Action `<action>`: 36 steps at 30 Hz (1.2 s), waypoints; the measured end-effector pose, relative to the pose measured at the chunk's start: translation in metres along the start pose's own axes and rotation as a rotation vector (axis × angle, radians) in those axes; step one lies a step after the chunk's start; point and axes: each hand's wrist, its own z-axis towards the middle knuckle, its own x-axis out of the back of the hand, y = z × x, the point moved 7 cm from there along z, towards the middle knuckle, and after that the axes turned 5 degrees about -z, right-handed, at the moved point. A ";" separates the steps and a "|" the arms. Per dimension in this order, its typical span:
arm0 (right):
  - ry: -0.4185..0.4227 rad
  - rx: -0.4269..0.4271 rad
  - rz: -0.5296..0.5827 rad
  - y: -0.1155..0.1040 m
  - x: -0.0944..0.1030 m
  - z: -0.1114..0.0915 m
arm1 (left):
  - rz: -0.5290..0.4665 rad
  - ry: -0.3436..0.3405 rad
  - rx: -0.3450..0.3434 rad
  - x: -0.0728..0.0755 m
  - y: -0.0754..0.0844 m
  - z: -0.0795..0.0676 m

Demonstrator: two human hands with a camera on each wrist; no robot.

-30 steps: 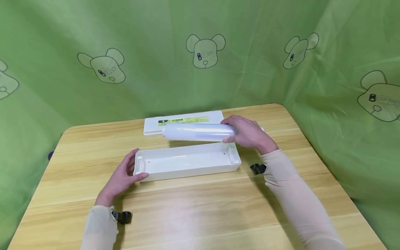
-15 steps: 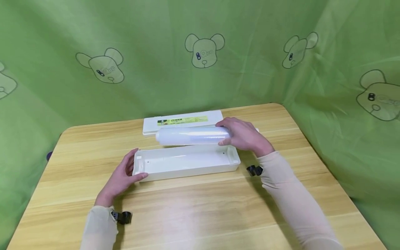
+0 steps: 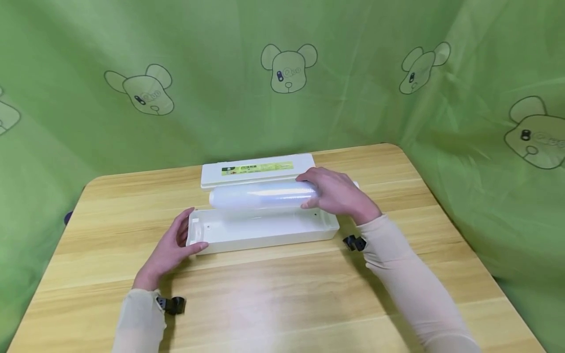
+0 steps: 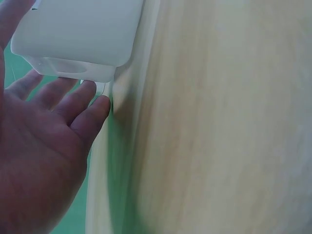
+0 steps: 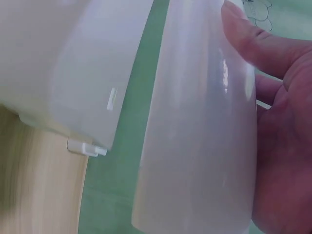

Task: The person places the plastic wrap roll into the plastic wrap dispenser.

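Observation:
My right hand (image 3: 337,192) grips a roll of clear plastic wrap (image 3: 260,194) near its right end, thumb in front and fingers over the far side. The roll hangs level above the back edge of a long white plastic box (image 3: 265,234), apart from the box wall in the right wrist view. At the box's left end, my left hand (image 3: 173,247) holds it, thumb on the front corner and fingers at the back corner. In the left wrist view, the left fingers (image 4: 80,100) are at the box's end wall (image 4: 73,66). The box's open side faces up.
Behind the roll lies a white lid (image 3: 260,169) with a yellow-green label, near the table's far edge. The wooden table (image 3: 265,299) is enclosed by a green curtain (image 3: 212,88) printed with bear heads.
My right hand has brought the wrap roll left and nearer, from in front of the lid to over the box's back edge. The left hand and the box stay put.

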 end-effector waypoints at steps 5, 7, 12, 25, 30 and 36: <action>-0.006 0.016 0.006 -0.005 -0.003 0.000 | -0.010 -0.004 -0.009 0.000 -0.001 0.000; -0.009 0.018 0.011 -0.007 -0.004 0.000 | -0.010 -0.005 -0.007 0.000 -0.001 0.000; -0.006 0.031 0.012 -0.011 -0.004 0.000 | -0.007 -0.003 0.000 0.000 -0.002 0.000; -0.016 0.052 0.008 -0.021 -0.008 -0.001 | -0.005 0.005 0.017 0.000 0.000 0.000; -0.015 0.062 0.011 -0.026 -0.011 -0.001 | -0.003 0.004 0.012 0.000 0.001 0.000; -0.005 0.077 0.009 -0.032 -0.016 -0.001 | -0.016 0.003 0.007 0.000 0.000 -0.001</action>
